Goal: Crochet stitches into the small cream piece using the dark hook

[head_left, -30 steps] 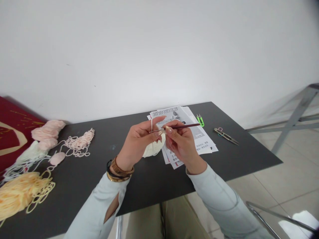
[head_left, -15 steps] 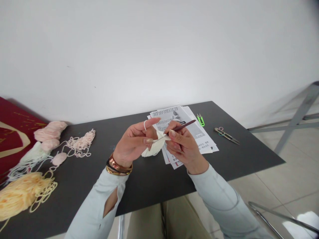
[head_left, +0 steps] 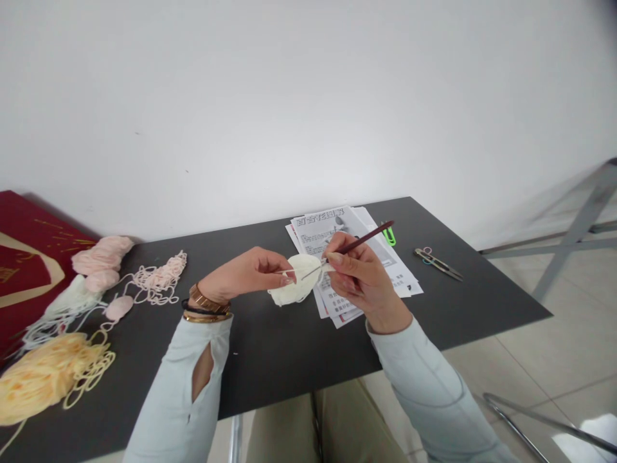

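Observation:
My right hand (head_left: 357, 273) is closed around a crochet hook (head_left: 369, 238) with a dark handle; its thin metal shaft points left. A small bit of pale crochet work seems pinched in the same fingers, mostly hidden. My left hand (head_left: 258, 273) pinches a strand of cream yarn between thumb and fingertips, to the left of the hook's tip. Behind and between the hands, a ball of cream yarn (head_left: 294, 292) rests on the black table (head_left: 270, 360).
Printed sheets (head_left: 313, 225) lie under my right hand. Green snips (head_left: 388, 235) and metal thread scissors (head_left: 438, 263) are to the right. Pink yarn (head_left: 159, 276), yellow yarn (head_left: 43, 379) and a red bag (head_left: 29, 270) sit at the left. A white wall stands behind.
My left hand has moved left and turned palm down; the yarn loop on its raised index finger no longer shows. The hook's handle has shifted slightly up and right with my right hand.

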Available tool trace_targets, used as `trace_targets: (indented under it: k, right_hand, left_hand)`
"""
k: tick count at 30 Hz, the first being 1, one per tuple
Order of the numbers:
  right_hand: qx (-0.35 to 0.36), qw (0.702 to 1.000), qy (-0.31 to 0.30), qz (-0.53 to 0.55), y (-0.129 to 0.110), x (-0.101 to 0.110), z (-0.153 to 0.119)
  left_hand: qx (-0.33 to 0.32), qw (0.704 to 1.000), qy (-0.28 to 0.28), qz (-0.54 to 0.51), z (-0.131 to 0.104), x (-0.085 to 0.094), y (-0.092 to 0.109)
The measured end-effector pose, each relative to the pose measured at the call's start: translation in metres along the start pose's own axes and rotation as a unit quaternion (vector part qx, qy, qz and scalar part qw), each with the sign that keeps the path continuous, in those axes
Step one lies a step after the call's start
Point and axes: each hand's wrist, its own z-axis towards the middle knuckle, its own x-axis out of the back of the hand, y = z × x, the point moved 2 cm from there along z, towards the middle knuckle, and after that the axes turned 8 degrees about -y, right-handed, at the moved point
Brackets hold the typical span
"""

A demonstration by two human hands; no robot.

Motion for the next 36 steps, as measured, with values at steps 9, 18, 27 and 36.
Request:
trace_targets:
  k: [9,18,27,36]
  right_hand:
    - [-0.03,0.998,0.009,0.048,-0.005,0.005,-0.003]
    - [0.007,1.0,-0.012,0.011,0.002,0.0,0.003]
    - [0.026,0.998,-0.038,-0.042,0.001,-0.013,0.012]
    - [0.045,0.992,-0.069,-0.095,0.0,-0.012,0.025]
  left_hand:
    - [-0.089,0.995,0.026,0.019,-0.001,-0.004,0.011]
    - [-0.187,0.961,0.018,-0.204,0.015,-0.032,0.012]
    - [-0.211,0.971,0.099,-0.051,0.009,-0.027,0.02]
    - [-0.217,0.955,0.097,-0.178,0.009,-0.028,0.02]
